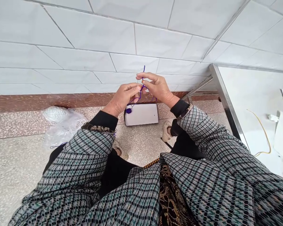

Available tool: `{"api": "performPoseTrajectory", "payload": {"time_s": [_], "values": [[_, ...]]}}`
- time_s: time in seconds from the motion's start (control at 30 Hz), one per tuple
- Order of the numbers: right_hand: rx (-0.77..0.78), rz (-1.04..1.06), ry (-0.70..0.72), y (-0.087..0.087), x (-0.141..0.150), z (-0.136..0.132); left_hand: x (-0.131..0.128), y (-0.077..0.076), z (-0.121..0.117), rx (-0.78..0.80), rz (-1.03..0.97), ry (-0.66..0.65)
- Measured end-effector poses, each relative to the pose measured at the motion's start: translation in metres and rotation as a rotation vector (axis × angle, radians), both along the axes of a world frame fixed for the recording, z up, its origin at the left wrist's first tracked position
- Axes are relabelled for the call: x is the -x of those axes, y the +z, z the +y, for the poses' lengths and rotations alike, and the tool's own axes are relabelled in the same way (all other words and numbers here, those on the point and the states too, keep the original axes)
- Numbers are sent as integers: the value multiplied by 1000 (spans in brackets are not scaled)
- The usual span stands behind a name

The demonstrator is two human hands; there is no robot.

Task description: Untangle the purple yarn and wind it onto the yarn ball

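Observation:
In the head view both hands are raised close together before the tiled wall. My left hand (124,96) is closed, thumb and forefinger pinching purple yarn (144,68). Fingertips of my right hand (158,88) pinch the same yarn just beside them, and a short twisted end stands up above the fingers. A thin, pale line shows near the fingertips, too fine to name. Loose strands hang below the hands. Beneath them, a small dark purple ball (128,110) appears at the left end of a shallow white-bottomed box (143,116) on the floor.
White yarn (54,114) in a clear plastic bag (64,128) lies on the floor at left. At right stands a metal-edged white table (235,94), bearing a yellow cord (265,135) and papers. The tiled wall (103,28) rises close ahead. My shoes flank the box.

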State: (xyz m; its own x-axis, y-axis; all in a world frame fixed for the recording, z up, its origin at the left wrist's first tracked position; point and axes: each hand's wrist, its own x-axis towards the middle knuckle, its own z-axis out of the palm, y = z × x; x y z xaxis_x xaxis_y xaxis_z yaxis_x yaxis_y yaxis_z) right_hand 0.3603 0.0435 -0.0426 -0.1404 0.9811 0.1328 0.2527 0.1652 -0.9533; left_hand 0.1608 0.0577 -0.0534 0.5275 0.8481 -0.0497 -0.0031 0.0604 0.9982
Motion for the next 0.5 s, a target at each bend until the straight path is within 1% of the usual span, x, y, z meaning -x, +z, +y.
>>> {"api": "performPoseTrajectory", "payload": {"time_s": [0.07,0.17,0.27,0.37,0.43,0.5], "values": [[-48,-65,51,-3,0,5,-5,-1,1,-17,4,56],[-89,-104,149,-7,-3,12,-9,-5,3,-92,-18,162],[-90,-90,217,-11,-4,15,-11,-9,4,-50,-73,194],[-31,-37,172,-15,-4,15,-13,-8,3,26,-95,270],[39,8,90,-17,-3,14,-13,-5,2,57,-115,327],[109,41,7,-16,-1,12,-14,0,1,84,-116,351]]}}
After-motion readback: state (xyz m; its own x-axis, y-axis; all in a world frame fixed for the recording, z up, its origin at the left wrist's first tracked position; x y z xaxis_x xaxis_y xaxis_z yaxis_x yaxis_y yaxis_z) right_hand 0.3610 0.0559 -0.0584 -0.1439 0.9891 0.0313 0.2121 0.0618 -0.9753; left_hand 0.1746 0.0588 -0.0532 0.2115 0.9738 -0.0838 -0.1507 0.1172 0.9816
